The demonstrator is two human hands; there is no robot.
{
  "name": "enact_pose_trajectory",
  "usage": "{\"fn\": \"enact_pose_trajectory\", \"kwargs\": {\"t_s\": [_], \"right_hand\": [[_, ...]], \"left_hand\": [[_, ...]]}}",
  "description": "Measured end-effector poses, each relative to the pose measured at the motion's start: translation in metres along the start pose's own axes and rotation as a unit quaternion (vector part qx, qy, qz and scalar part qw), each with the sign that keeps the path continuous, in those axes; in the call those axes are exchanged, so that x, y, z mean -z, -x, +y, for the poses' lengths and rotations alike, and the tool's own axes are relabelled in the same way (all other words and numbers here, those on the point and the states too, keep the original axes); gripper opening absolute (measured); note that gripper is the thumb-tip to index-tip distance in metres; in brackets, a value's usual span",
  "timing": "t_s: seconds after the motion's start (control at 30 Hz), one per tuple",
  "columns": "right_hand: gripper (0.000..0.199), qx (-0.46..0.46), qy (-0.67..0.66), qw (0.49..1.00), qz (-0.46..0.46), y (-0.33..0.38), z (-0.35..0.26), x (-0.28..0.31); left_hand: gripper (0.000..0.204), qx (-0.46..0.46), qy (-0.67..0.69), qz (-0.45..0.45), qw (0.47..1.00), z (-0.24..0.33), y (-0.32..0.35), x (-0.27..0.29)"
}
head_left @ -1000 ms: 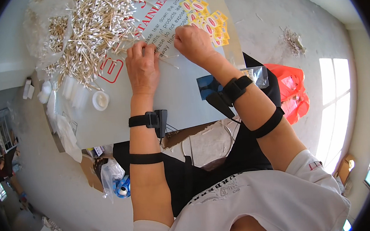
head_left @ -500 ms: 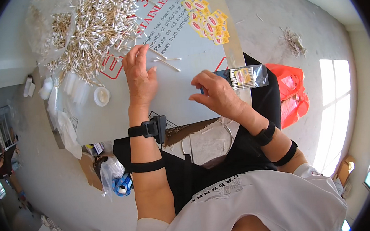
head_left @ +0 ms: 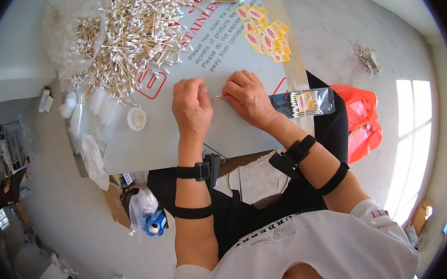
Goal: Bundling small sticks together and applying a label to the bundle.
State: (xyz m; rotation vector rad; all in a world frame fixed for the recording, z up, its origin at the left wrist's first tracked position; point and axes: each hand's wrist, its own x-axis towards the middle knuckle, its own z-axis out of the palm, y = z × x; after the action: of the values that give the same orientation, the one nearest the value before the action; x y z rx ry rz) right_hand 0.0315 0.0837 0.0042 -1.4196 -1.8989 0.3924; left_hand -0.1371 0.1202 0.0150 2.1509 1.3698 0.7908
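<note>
Below the pile [head_left: 136, 36] and to its right, a swab [head_left: 219, 97] juts from the right hand [head_left: 247, 97] toward the left hand [head_left: 193, 108]. The right fingers pinch it near one end, probably to leave the other free. It lies just beside the left fingers, which are curled and blurred; whether they grip anything I cannot tell. Right of the pile on the bench [head_left: 155, 139] lie labels [head_left: 269, 37], seemingly kept clear of it, and a pack [head_left: 303, 103] across the bench's edge.

A swab pile [head_left: 139, 33] is lying on a table [head_left: 135, 152];
labels [head_left: 269, 37] are lying to its right; a cup [head_left: 129, 119] is sitting before it
</note>
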Motion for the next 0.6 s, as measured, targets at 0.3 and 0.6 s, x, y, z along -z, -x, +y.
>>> {"fn": "enact_pose_trajectory", "kwargs": {"t_s": [0.3,0.6], "right_hand": [[0.016,0.016,-0.018,1.0,0.006,0.004,-0.005,0.001],[0.014,0.008,-0.052,0.999,0.008,0.007,-0.001,0.003]], "left_hand": [[0.018,-0.039,-0.232,0.108,0.966,-0.051,-0.076,0.036],[0.013,0.098,-0.04,-0.137,0.985,-0.003,-0.06,0.01]]}}
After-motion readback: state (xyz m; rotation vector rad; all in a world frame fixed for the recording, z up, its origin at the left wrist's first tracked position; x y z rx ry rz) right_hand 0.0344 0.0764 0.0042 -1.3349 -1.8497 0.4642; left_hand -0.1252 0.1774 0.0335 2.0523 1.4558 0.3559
